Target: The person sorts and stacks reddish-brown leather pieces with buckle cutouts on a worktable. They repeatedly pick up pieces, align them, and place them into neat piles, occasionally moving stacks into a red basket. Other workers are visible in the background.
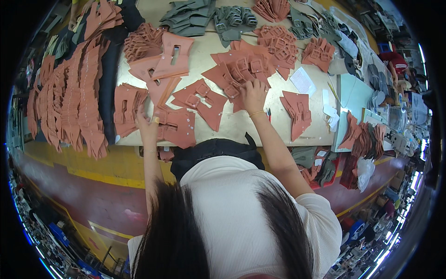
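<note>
Your worktop (260, 125) spreads beige across the upper half, crowded with terracotta leather cut pieces, with grey cut pieces (190, 16) stacked at twelve o'clock. At nine o'clock a long row of terracotta pieces (69, 102) overlaps down the worktop's left side. Near the centre sits a heap of terracotta pieces (239, 69); your right hand (254, 95) rests on its lower edge, fingers curled onto the top piece, its grip not clearly closed. Your left hand (147, 124), at ten o'clock, pinches the edge of a smaller stack (176, 125).
</note>
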{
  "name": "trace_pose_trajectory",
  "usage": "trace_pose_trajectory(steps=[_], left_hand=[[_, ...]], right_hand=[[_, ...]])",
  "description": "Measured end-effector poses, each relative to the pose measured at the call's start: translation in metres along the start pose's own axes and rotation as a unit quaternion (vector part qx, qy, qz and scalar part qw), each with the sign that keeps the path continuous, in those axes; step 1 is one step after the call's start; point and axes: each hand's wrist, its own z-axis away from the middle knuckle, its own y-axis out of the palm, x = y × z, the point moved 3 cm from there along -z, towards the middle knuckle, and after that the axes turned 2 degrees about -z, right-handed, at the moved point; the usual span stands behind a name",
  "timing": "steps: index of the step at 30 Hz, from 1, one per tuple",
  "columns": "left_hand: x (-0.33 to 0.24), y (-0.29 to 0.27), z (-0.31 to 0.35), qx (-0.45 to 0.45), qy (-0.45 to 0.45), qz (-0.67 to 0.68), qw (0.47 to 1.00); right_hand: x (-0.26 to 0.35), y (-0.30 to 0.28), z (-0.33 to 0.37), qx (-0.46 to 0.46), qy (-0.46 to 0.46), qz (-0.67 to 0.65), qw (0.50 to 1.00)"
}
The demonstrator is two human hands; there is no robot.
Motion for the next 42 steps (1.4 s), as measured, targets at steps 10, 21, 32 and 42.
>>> trace_pose_trajectory(steps=[10, 21, 32, 42], left_hand=[[-0.006, -0.003, 0.006, 0.008, -0.018, 0.006, 1.0], [0.005, -0.004, 0.006, 0.014, -0.005, 0.002, 1.0], [0.0, -0.002, 0.013, 0.02, -0.008, -0.03, 0.999], [-0.008, 0.008, 0.005, 0.024, 0.001, -0.042, 0.999]], right_hand=[[0.063, -0.073, -0.039, 0.052, -0.027, -0.209, 0.976], [0.064, 0.034, -0.003, 0.24, 0.262, -0.529, 0.77], [-0.01, 0.0, -0.005, -0.033, 0.163, -0.031, 0.986], [0.019, 0.012, -0.01, 0.019, -0.072, 0.028, 0.997]])
